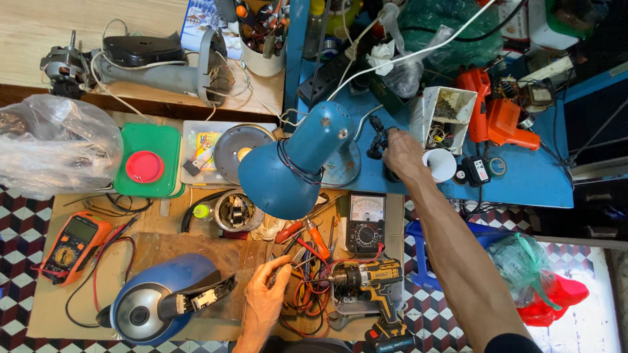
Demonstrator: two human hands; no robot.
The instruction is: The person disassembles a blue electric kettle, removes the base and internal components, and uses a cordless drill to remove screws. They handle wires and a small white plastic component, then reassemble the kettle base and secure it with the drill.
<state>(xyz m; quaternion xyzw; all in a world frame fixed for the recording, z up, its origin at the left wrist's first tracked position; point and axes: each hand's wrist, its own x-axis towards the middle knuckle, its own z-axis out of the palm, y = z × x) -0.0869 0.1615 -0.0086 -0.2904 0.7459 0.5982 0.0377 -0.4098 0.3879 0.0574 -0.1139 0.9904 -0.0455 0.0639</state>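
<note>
Repair workshop: multimeters (365, 222), cordless drill (373, 281)

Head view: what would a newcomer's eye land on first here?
The big blue desk lamp in the middle, bent over the cluttered bench. Below it lies a blue electric kettle at the lower left, with the left hand beside it among red wires. The right hand reaches to the blue shelf, by a white cup.
</note>
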